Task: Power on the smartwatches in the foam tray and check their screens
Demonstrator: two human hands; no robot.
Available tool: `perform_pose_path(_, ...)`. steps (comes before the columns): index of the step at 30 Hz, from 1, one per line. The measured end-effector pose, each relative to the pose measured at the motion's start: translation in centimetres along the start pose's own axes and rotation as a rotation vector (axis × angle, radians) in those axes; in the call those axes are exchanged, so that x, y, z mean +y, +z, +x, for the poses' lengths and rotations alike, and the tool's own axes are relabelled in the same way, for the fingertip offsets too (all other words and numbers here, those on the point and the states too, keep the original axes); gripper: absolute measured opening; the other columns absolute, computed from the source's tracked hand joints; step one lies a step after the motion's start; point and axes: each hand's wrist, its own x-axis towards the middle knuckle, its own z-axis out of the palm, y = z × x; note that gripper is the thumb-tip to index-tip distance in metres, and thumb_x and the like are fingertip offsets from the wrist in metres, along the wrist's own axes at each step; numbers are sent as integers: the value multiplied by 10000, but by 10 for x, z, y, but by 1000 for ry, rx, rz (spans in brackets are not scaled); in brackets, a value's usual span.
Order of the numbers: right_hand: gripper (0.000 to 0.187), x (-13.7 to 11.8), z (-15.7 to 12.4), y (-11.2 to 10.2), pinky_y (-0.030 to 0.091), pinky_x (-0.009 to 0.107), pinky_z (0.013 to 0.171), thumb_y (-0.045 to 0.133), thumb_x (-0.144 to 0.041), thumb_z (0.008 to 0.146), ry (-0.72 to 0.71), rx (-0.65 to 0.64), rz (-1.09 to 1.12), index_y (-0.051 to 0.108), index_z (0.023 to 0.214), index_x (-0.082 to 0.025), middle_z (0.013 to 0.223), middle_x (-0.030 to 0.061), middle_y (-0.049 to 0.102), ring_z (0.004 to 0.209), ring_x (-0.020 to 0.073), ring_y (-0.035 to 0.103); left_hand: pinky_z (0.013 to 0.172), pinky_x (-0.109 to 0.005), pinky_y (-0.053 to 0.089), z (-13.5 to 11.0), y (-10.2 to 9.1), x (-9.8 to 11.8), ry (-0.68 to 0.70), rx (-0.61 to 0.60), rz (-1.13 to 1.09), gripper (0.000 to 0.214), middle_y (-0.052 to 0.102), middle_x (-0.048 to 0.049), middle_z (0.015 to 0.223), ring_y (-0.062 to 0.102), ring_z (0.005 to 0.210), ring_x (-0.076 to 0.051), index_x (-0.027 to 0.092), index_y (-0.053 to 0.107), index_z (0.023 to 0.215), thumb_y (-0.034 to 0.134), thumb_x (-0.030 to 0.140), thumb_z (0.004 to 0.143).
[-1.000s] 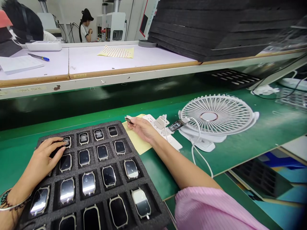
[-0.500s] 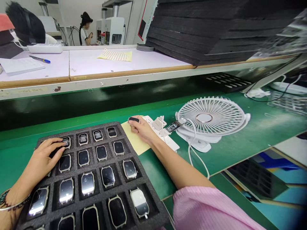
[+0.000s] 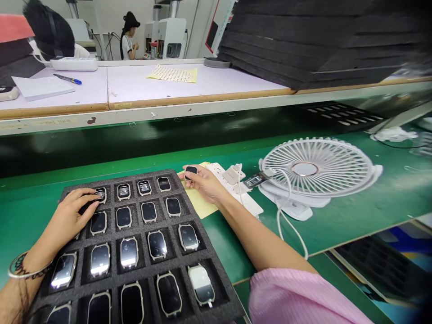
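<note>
Your right hand (image 3: 205, 183) is gripping a small watch body (image 3: 191, 170) between thumb and fingers, just beyond the far right corner of the foam tray (image 3: 189, 206), above the yellow sheet (image 3: 202, 208); your left hand (image 3: 71, 217) is lying over the tray's far left corner, fingers bent and tips overlapping the lit watch (image 3: 101, 194) there, though I cannot tell whether they are pinching it or only resting; the right hand's hold is looking light, so a slipping thumb could be dropping that body onto the sheet or against the power strip (image 3: 252, 205) right of the tray; pressing left fingertips could be smearing the lit screen; a lowering wrist could be scraping the bracelet (image 3: 15, 273) on watches along the tray's left side
</note>
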Motion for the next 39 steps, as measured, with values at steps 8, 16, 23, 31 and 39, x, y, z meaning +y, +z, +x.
perform_pose_path(8,296,-1,2,-4,556,337,806,814,-303,783,48,-113,198,699,1033,-195,1103,92,732,798,165,671,972,-416,526,-2,0,0,-3,-5,-8,371,702,-96,1130,650,1068,-251,192,728,1042,482,461,973)
perform_pose_path(16,433,-12,-9,-2,546,308,914,852,-344,772,49,-253,209,691,1161,-241,1206,66,703,915,158,685,978,-448,519,-3,2,-3,9,-8,-17,378,694,-104,1144,645,1083,-268,184,726,1056,482,460,972)
perform_pose_path(23,459,-11,-20,12,535,293,736,817,-372,795,38,-350,216,669,1210,-241,1089,62,707,750,145,612,993,-447,515,-3,2,-3,-29,-23,-26,402,696,-104,1152,644,1094,-270,192,733,1054,479,491,965)
perform_pose_path(31,480,-11,-23,16,489,270,639,809,-415,782,64,-343,139,665,1209,-249,1078,62,691,636,119,534,1000,-446,516,-2,1,-3,-67,-32,-57,429,706,-101,1149,653,1090,-273,215,743,1022,482,547,946)
perform_pose_path(39,545,-11,-24,17,474,293,666,817,-467,751,64,-333,66,656,1224,-250,1105,68,686,631,132,517,976,-420,527,-3,2,-1,-46,20,-75,385,717,-91,1112,665,1052,-258,213,742,1012,497,505,954)
